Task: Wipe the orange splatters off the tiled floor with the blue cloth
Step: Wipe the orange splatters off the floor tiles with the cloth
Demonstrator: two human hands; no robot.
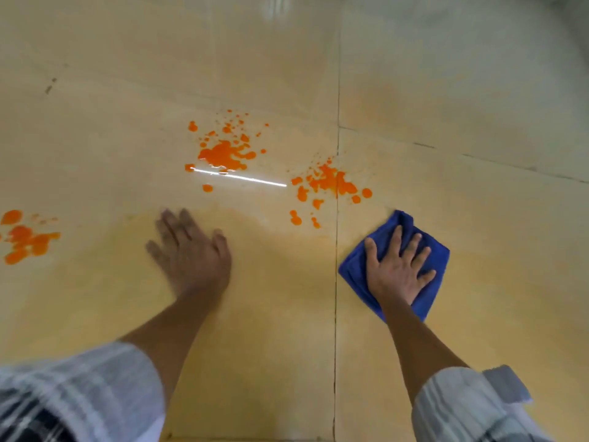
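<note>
**Head view: two hands on a spattered tile floor, one pressing a blue cloth**

The head camera is looking down at a glossy beige tiled floor (pixel 446 90). At about four o'clock in the frame, the right hand (pixel 396 272) is lying flat on a blue cloth (pixel 436 279), fingers (pixel 393 240) spread wide and extended — pressing on it rather than gripping it. The cloth is resting crumpled on the tile just right of a dark grout line (pixel 336 282) running from twelve to six o'clock.

The left hand (pixel 194 253), slightly blurred, is sitting near the centre with its palm down and fingers open, holding nothing; I cannot tell whether it is touching the floor.

Orange splatters are showing in three clusters: one at twelve o'clock from the left hand (pixel 224 153), one straddling the grout line at eleven o'clock from the cloth (pixel 328 185), near it but apart — and one at the nine o'clock edge (pixel 25 237). A bright streak of reflected light (pixel 239 177) is lying between the first two clusters. Pale checked sleeves (pixel 95 387) are covering both upper forearms.
</note>
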